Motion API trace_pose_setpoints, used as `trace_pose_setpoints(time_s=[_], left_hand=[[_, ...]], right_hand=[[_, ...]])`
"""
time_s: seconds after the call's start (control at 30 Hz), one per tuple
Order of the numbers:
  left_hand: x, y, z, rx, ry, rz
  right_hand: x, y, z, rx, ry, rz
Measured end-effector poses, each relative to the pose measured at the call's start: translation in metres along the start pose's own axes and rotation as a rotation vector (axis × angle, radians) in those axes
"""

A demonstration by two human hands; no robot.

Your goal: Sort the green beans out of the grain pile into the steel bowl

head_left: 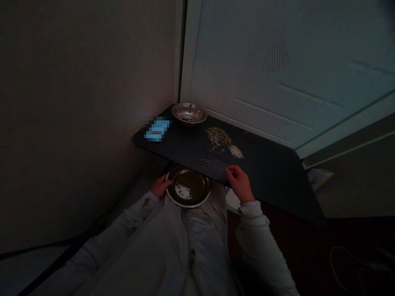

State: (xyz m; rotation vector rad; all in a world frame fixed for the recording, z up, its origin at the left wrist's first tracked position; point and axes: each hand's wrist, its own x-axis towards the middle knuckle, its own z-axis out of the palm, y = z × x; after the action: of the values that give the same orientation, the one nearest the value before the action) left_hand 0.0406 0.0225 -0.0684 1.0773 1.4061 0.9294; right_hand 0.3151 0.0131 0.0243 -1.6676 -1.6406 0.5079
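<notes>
My left hand (160, 186) grips the left rim of a metal bowl (188, 204), thumb over the edge, as the bowl rests on my lap just under the table edge. Inside it lie small dark green grains, with a bright whitish patch at the lower left. At the table's near edge is my right hand (239, 181), thumb and fingers drawn together; whether anything small is between them is too dark to see. Beyond it on the table lie a pile of mixed green and white grains (218, 136), a smaller pile of white grains (236, 152) and a few scattered grains (204, 159).
The dark table (271, 176) stands against a pale panel with heart patterns (277, 90). A second metal bowl (189, 114) sits in the far corner, beside a blurred-out bright blue screen (157, 129). A wall rises on the left. A pale cable (335, 267) lies at lower right.
</notes>
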Motion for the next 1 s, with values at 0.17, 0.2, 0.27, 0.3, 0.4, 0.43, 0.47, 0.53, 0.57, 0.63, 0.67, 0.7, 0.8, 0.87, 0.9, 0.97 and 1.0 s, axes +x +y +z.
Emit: trace_pose_setpoints(time_s=[0.17, 0.2, 0.27, 0.3, 0.4, 0.43, 0.47, 0.53, 0.57, 0.63, 0.67, 0.7, 0.8, 0.87, 0.9, 0.97, 1.0], left_hand=[[-0.002, 0.002, 0.000, -0.006, -0.001, -0.002], [-0.002, 0.003, 0.000, -0.002, 0.003, -0.006], [-0.004, 0.006, 0.001, 0.008, 0.016, -0.013], [-0.005, 0.008, 0.001, 0.009, 0.023, -0.014], [-0.006, 0.011, 0.002, 0.000, 0.024, -0.017], [-0.007, 0.011, 0.002, -0.008, 0.020, -0.020], [-0.007, 0.012, 0.002, -0.012, 0.020, -0.022], [-0.008, 0.013, 0.003, -0.013, 0.028, -0.026], [-0.009, 0.014, 0.003, -0.015, 0.033, -0.026], [-0.009, 0.015, 0.003, -0.023, 0.033, -0.024], [-0.009, 0.015, 0.003, -0.030, 0.029, -0.021], [-0.009, 0.015, 0.003, -0.038, 0.023, -0.019], [-0.006, 0.010, 0.002, -0.053, 0.005, -0.025], [-0.003, 0.005, 0.002, -0.060, -0.010, -0.029], [-0.002, 0.003, 0.002, -0.064, -0.015, -0.027], [-0.001, 0.001, 0.001, -0.066, -0.018, -0.015], [-0.001, 0.001, 0.001, -0.065, -0.011, -0.009]], right_hand=[[0.002, -0.010, 0.011, -0.009, -0.022, -0.053], [0.003, -0.012, 0.012, -0.004, -0.028, -0.059], [0.004, -0.015, 0.014, 0.001, -0.058, -0.076], [0.004, -0.017, 0.016, 0.000, -0.078, -0.086], [0.004, -0.023, 0.019, -0.010, -0.132, -0.127], [0.003, -0.025, 0.020, -0.015, -0.149, -0.143], [0.003, -0.027, 0.021, -0.018, -0.168, -0.159], [0.002, -0.027, 0.022, 0.001, -0.193, -0.184], [0.002, -0.026, 0.021, 0.031, -0.195, -0.183], [0.003, -0.022, 0.019, 0.110, -0.155, -0.149], [0.004, -0.019, 0.017, 0.143, -0.116, -0.119], [0.004, -0.016, 0.015, 0.164, -0.070, -0.086], [0.005, -0.007, 0.008, 0.156, 0.041, -0.005], [0.005, -0.004, 0.006, 0.151, 0.055, 0.019], [0.004, -0.003, 0.005, 0.151, 0.054, 0.022], [0.003, -0.003, 0.006, 0.145, 0.052, 0.020], [0.003, -0.003, 0.007, 0.137, 0.056, 0.018]])
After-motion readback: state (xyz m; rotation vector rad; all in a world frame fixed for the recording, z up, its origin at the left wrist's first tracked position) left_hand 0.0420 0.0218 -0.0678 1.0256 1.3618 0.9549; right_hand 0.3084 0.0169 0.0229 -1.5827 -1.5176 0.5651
